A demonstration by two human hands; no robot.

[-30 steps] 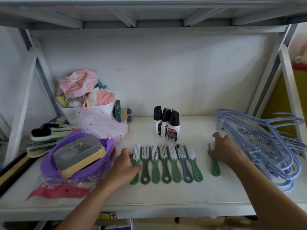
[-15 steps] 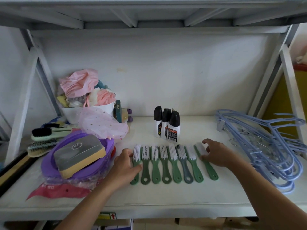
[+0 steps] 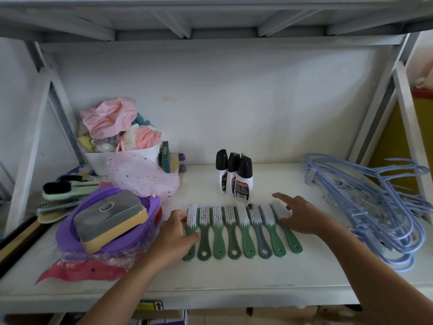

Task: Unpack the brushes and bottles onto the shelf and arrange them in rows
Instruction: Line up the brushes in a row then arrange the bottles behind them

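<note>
Several green brushes (image 3: 243,231) with white bristles lie side by side in a row on the white shelf (image 3: 234,277), handles toward me; one of them is grey. My left hand (image 3: 174,235) rests against the leftmost brush (image 3: 191,214), thumb laid across its handle. My right hand (image 3: 304,218) lies palm down on the head of the rightmost brush (image 3: 293,241), index finger stretched out, and this brush sits tight against the row. Three white bottles (image 3: 243,184) with black caps stand upright in a cluster just behind the row.
A heap of blue hangers (image 3: 386,207) fills the shelf's right end. On the left are stacked purple basins (image 3: 70,235) with a grey and yellow box (image 3: 110,219) on top, a white tub (image 3: 98,160) of pink things, and larger brushes (image 3: 58,191).
My right hand slid the lone brush from the right over to the row and turned it straight against the others. My left hand stayed at the leftmost brush.
</note>
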